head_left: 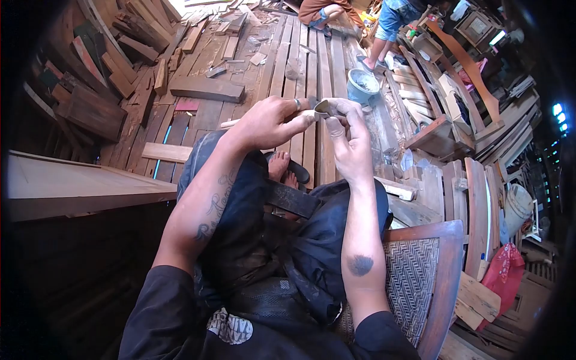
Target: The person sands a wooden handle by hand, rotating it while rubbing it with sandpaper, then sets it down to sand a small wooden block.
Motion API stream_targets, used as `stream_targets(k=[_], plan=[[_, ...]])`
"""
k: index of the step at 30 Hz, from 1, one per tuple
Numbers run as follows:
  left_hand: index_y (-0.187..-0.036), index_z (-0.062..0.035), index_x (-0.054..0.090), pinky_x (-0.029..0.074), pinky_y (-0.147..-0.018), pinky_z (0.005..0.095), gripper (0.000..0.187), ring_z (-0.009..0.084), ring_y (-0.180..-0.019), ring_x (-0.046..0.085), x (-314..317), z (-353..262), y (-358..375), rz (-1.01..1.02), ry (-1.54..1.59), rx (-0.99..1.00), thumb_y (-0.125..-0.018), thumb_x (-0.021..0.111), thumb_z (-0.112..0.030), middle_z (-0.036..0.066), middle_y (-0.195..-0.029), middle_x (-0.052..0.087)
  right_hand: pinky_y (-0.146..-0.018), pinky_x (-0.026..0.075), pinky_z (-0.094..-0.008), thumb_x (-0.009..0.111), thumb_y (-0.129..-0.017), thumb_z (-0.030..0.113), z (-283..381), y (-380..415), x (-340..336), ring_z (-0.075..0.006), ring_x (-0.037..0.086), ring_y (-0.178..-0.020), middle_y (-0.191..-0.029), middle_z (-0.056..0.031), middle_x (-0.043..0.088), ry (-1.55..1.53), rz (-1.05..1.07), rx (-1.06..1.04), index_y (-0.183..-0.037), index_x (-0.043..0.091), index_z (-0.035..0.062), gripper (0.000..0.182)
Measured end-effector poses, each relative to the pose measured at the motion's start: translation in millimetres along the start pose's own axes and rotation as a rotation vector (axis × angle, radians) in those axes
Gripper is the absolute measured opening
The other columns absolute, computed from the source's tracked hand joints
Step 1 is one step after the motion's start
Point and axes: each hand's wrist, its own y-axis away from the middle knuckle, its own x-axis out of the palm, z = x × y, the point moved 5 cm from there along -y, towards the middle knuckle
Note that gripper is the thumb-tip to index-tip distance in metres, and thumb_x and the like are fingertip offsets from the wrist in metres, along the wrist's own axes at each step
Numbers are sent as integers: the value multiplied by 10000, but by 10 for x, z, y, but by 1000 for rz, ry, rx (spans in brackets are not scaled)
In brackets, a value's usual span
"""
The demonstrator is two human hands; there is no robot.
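A small curled piece (323, 108), thin and greyish-brown like bent sandpaper, is held up between my two hands in front of my knees. My left hand (273, 123) reaches in from the left, a ring on one finger, with thumb and fingers pinched together at the piece's left edge. On the other side my right hand (349, 135), dusted pale, grips the piece between thumb and fingers. What the piece is made of cannot be made out for certain. A pale wooden stick (229, 124) shows just past my left wrist.
I sit with a woven-cane chair panel (411, 282) beside my right arm. A pale board (84, 183) stands at my left. Ahead are a thick plank (207, 90), a bucket (363, 87) and two people (393, 24). Wood scraps lie on both sides.
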Motion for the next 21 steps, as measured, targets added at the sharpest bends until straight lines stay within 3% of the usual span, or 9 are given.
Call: stream_targets(k=[3,6,9,12,21], plan=[[-912,10,637,467,-650,514,477,450,-703,628,-24,-55,12,-32,4,18,-1000,577,-454,247,-685,594,-1021,472,-338,619,-1057,217,55,-11,38,-205,601,-1174,-1232,-93,590,-50,-8,-26,-1272,624,3,303],[-1034,12,644,435,-616,448,394,364,-619,515,18,31,19,-21,-45,39,-1020,567,-374,217,-683,527,-1045,475,-337,618,-1057,198,-54,20,70,-203,600,-1202,-1235,-96,592,-77,3,1,-1291,610,-8,312],[-1060,8,655,443,-619,447,395,372,-621,527,-10,13,20,10,-47,-30,-1015,569,-375,222,-686,538,-1063,472,-337,611,-1060,182,-27,11,77,-198,604,-1225,-1264,-104,599,-176,-4,26,-1310,593,-20,322],[-1065,9,656,449,-623,450,405,379,-622,547,-6,-4,34,-54,-31,54,-1012,567,-382,224,-679,539,-1077,465,-339,602,-1067,177,-86,51,131,-192,609,-1235,-1299,-113,624,-274,10,105,-1340,580,-21,339],[-923,22,609,449,-629,483,445,421,-641,566,16,75,40,-9,-102,0,-1008,568,-413,228,-666,541,-1104,453,-343,596,-1070,172,-101,28,123,-186,600,-1276,-1337,-123,657,-280,27,91,-1382,570,-14,364]])
